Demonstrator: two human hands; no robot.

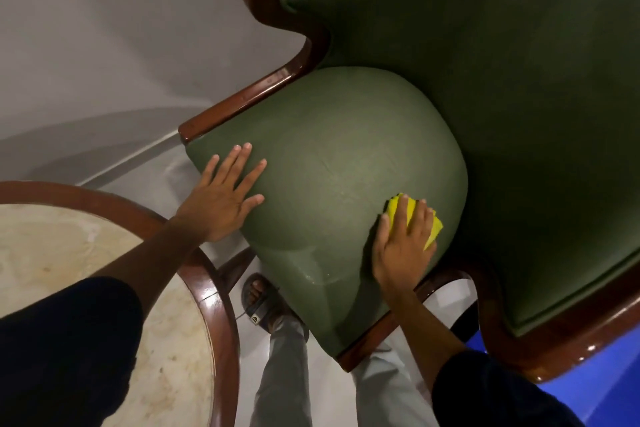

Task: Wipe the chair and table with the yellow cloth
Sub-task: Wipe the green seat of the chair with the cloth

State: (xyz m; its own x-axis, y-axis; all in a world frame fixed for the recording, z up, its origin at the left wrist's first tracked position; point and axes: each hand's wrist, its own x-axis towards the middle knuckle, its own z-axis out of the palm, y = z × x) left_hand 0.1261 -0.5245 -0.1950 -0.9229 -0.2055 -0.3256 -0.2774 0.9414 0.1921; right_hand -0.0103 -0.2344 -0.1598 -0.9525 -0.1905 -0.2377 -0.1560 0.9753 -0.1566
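A green upholstered chair [332, 156] with a glossy dark-wood frame fills the middle and right of the view. My right hand [403, 243] presses a folded yellow cloth [434, 230] flat against the right side of the seat cushion, fingers spread over it. My left hand [225, 194] lies flat and open on the cushion's left edge, holding nothing. A round table [204, 291] with a pale marble top and wooden rim sits at the lower left, partly hidden by my left sleeve.
A grey wall [121, 28] rises behind the chair on the left. My sandalled foot [261, 302] and grey trouser legs stand on the pale floor between table and chair. A blue surface [609, 378] shows at the lower right.
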